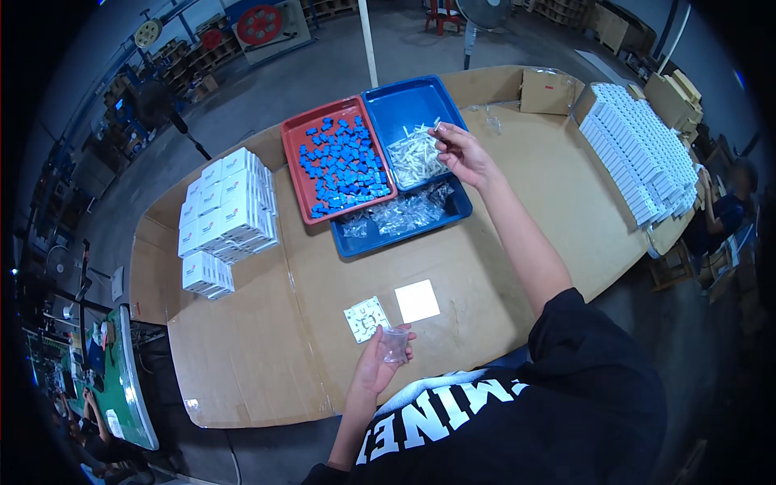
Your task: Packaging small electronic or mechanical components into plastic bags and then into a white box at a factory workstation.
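Observation:
My left hand [375, 364] is closed on a small clear plastic bag [395, 345] near the table's front edge. Just beyond it lie a square white plate with cut-outs and moulded parts [365, 318] and a plain white square plate [417, 301]. My right hand [465, 155] is stretched out over the right side of the upper blue tray [404, 101], its fingertips pinched on a small white stick-like piece [437, 125]. Below the fingers, a heap of similar white pieces [416, 155] fills the near part of that tray.
Left of the blue tray, a red tray [293, 137] holds many blue parts [343, 166]. A lower blue tray [404, 241] holds clear bags. White boxes [226, 206] are stacked at the left, and rows of white plates [638, 153] at the far right. A person [727, 206] sits beyond those.

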{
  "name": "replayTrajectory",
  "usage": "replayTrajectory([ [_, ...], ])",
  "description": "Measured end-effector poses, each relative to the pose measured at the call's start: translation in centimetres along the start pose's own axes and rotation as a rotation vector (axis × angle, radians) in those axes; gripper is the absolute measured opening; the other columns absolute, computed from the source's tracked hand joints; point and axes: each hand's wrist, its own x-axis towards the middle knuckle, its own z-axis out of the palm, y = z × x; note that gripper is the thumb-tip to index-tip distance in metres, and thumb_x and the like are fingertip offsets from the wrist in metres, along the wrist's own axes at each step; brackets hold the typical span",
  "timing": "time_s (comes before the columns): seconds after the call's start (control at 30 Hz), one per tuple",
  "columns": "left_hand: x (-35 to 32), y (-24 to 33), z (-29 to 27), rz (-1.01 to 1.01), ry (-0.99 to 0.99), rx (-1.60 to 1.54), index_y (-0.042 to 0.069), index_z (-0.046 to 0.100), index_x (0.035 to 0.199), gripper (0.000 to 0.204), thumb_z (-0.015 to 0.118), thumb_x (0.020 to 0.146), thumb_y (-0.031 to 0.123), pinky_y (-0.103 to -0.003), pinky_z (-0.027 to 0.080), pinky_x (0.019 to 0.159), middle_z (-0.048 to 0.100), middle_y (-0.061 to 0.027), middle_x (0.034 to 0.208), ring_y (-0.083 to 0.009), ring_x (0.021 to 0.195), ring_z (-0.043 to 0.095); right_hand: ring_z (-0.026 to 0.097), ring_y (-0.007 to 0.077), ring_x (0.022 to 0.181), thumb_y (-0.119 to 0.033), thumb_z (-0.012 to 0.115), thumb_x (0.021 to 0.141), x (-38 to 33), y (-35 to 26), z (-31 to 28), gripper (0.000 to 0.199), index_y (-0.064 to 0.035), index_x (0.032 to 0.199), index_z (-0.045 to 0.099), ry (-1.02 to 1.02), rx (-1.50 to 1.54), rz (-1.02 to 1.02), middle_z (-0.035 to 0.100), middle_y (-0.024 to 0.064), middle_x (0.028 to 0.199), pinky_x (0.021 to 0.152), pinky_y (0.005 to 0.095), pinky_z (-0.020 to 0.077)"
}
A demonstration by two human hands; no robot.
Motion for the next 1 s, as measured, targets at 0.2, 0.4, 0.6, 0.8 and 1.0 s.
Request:
replayTrajectory([
  [0.2,1.4,0.6,1.4,0.123,0.096,-0.012,-0.002,0.052,0.145,0.057,0.037,0.113,0.043,-0.040,0.054,0.101,0.066,-0.0156,0.131,-0.0264,0.116,0.067,0.052,0.0071,0.069,-0.008,0.064,0.100,-8.1,5.7,0.1,0.016,-0.0019,0.114,0.067,-0.008,-0.242,0.086,0.065,0.0021,0.088,0.059,0.0242,0.0435],
  [0.4,2.2,2.6,2.9,0.130,0.065,-0.012,-0.001,0.050,0.148,0.061,0.036,0.113,0.047,-0.038,0.055,0.094,0.068,-0.0136,0.126,-0.0205,0.101,0.067,0.055,0.0037,0.070,-0.006,0.070,0.096,-19.4,11.8,3.8,0.015,-0.0002,0.110,0.069,-0.069,-0.535,0.245,0.069,0.0000,0.087,0.060,0.0218,0.0430],
  [0.6,2.0,2.3,3.2,0.104,0.028,0.000,0.004,0.059,0.138,0.054,0.037,0.113,0.047,-0.037,0.055,0.088,0.071,-0.0144,0.122,-0.0183,0.093,0.067,0.058,0.0026,0.070,-0.008,0.077,0.092,-21.0,12.1,6.5,0.012,-0.0028,0.103,0.077,-0.222,-0.712,0.225,0.071,-0.0009,0.080,0.060,0.0218,0.0432],
  [0.8,2.0,2.2,3.6,0.090,0.073,0.071,0.007,0.058,0.138,0.053,0.036,0.113,0.049,-0.038,0.057,0.087,0.071,-0.0133,0.120,-0.0193,0.091,0.067,0.060,0.0040,0.074,-0.007,0.076,0.092,-19.4,10.1,8.0,0.011,-0.0043,0.103,0.077,-0.517,-1.022,0.295,0.072,0.0013,0.091,0.065,0.0239,0.0468],
  [1.0,1.3,2.2,3.5,0.126,0.019,0.058,0.006,0.058,0.136,0.049,0.041,0.113,0.046,-0.039,0.058,0.086,0.071,-0.0165,0.118,-0.0216,0.092,0.069,0.067,0.0176,0.099,-0.011,0.072,0.096,-18.3,10.7,8.2,0.015,0.0009,0.104,0.076,-0.856,-0.870,0.266,0.071,0.0088,0.118,0.084,0.0329,0.0548],
])
